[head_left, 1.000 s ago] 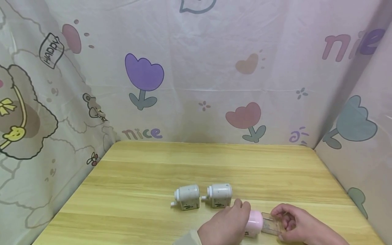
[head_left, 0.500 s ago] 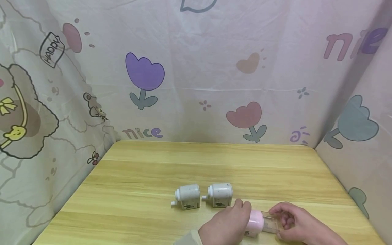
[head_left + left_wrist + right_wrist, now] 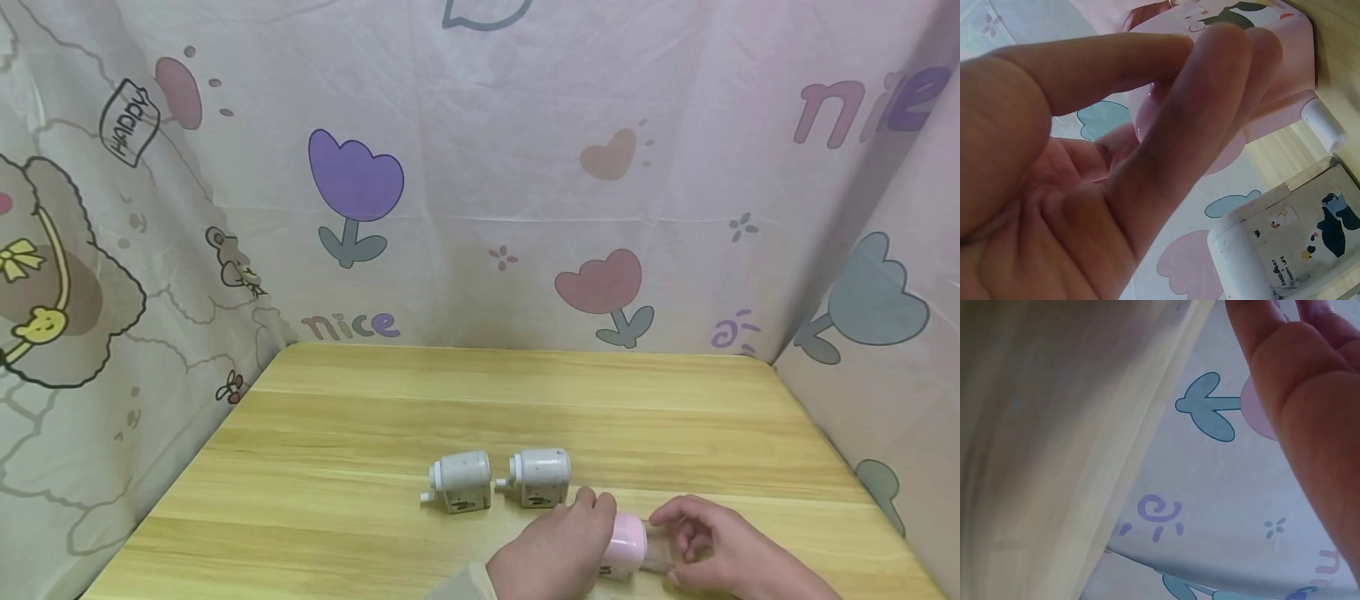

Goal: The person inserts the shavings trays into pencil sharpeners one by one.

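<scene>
My left hand [image 3: 557,546] grips a pink crank pencil sharpener [image 3: 627,537] near the table's front right. In the left wrist view the sharpener's pink body [image 3: 1288,59] shows a printed picture and a white-tipped crank handle [image 3: 1324,125]. A clear plastic shavings drawer [image 3: 657,552] sticks out of its right end. Thumb and fingers of my right hand [image 3: 718,546] pinch that drawer by its sides, the fingers hiding its outer end. The right wrist view shows part of the right hand [image 3: 1310,387] but neither sharpener nor drawer.
Two whitish crank sharpeners, a left one [image 3: 465,482] and a right one [image 3: 543,478], stand side by side just behind my left hand. The wooden table [image 3: 337,442] ends at a patterned cloth backdrop [image 3: 465,167] at the back and sides.
My right hand has moved left, sliding the clear drawer further into the pink sharpener, so less of it shows. The left hand and the two whitish sharpeners have stayed in place.
</scene>
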`<action>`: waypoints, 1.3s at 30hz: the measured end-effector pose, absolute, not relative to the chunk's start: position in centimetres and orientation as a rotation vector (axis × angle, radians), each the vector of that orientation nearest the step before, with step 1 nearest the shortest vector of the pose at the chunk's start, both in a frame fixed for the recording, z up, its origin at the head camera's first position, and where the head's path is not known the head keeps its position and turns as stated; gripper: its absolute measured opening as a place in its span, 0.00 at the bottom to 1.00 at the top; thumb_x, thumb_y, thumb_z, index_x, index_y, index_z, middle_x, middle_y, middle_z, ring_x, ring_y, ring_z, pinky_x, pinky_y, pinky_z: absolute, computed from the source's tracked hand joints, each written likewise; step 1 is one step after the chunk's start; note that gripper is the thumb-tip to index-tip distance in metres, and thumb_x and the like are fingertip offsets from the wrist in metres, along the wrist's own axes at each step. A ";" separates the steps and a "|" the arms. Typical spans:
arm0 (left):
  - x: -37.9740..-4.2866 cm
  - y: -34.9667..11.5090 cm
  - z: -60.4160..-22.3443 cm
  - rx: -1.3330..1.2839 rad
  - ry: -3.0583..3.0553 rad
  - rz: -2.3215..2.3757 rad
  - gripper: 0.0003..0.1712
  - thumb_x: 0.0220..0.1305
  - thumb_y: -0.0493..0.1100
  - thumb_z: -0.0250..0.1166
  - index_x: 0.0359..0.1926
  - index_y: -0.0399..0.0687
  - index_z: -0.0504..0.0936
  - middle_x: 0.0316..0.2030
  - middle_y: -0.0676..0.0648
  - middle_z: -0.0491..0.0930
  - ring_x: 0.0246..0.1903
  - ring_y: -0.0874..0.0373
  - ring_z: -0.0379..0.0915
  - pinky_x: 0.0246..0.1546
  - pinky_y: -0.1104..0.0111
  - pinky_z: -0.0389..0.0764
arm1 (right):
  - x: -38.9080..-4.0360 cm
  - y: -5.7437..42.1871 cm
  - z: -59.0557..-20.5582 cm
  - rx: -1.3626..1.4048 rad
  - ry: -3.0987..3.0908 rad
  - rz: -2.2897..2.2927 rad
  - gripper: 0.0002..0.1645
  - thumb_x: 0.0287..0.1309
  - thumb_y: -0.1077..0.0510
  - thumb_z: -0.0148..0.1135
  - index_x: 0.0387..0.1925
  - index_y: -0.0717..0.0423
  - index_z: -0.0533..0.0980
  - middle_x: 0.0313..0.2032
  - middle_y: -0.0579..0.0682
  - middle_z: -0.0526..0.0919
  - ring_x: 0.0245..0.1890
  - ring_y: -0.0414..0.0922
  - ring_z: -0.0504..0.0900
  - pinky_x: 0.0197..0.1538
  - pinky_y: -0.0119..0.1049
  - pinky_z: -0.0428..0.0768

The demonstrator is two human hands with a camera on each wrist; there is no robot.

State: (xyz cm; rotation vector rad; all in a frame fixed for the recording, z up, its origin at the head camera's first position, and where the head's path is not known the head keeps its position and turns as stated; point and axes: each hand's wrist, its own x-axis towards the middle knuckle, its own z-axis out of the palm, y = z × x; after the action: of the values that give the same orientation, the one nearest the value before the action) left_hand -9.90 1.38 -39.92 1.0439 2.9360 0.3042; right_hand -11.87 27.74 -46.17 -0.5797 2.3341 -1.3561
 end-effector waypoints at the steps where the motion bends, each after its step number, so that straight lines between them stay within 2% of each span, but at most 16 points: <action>1: -9.9 1.4 -39.9 1.040 2.933 0.304 0.25 0.46 0.36 0.72 0.44 0.50 0.70 0.29 0.54 0.65 0.19 0.66 0.62 0.16 0.77 0.63 | -11.9 27.7 -46.1 -0.571 2.323 -1.358 0.28 0.49 0.58 0.70 0.52 0.58 0.72 0.38 0.54 0.76 0.34 0.43 0.75 0.36 0.36 0.77; 10: -10.0 1.5 -39.8 1.012 2.911 0.290 0.25 0.46 0.36 0.72 0.45 0.50 0.70 0.30 0.55 0.65 0.19 0.67 0.63 0.16 0.77 0.64 | -11.7 27.5 -46.6 -0.690 2.309 -1.395 0.26 0.49 0.61 0.69 0.51 0.58 0.72 0.35 0.53 0.76 0.33 0.42 0.75 0.34 0.36 0.77; 18: -10.0 1.5 -39.9 1.015 2.913 0.303 0.24 0.48 0.36 0.71 0.44 0.50 0.70 0.30 0.54 0.65 0.19 0.66 0.63 0.16 0.77 0.64 | -11.6 27.5 -46.6 -0.722 2.291 -1.415 0.26 0.50 0.61 0.68 0.51 0.61 0.71 0.36 0.54 0.77 0.34 0.42 0.76 0.35 0.36 0.78; 31: -9.9 1.3 -40.1 1.052 2.937 0.302 0.23 0.47 0.35 0.70 0.44 0.49 0.70 0.29 0.54 0.64 0.18 0.66 0.62 0.15 0.77 0.63 | -11.7 27.7 -46.3 -0.682 2.234 -1.416 0.25 0.52 0.61 0.67 0.52 0.60 0.71 0.39 0.56 0.76 0.36 0.44 0.76 0.37 0.36 0.77; 39: -9.9 1.2 -40.0 1.044 2.937 0.306 0.24 0.46 0.36 0.71 0.43 0.50 0.69 0.30 0.55 0.65 0.19 0.66 0.62 0.16 0.77 0.63 | -11.8 27.6 -46.1 -0.581 2.340 -1.355 0.29 0.50 0.56 0.69 0.53 0.61 0.70 0.40 0.54 0.77 0.34 0.42 0.76 0.36 0.36 0.78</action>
State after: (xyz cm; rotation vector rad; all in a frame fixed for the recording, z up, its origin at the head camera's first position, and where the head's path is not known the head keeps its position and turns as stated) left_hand -9.88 1.24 -39.98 1.0437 2.9375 0.3056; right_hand -11.79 27.58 -46.09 -0.5808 2.3396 -1.3553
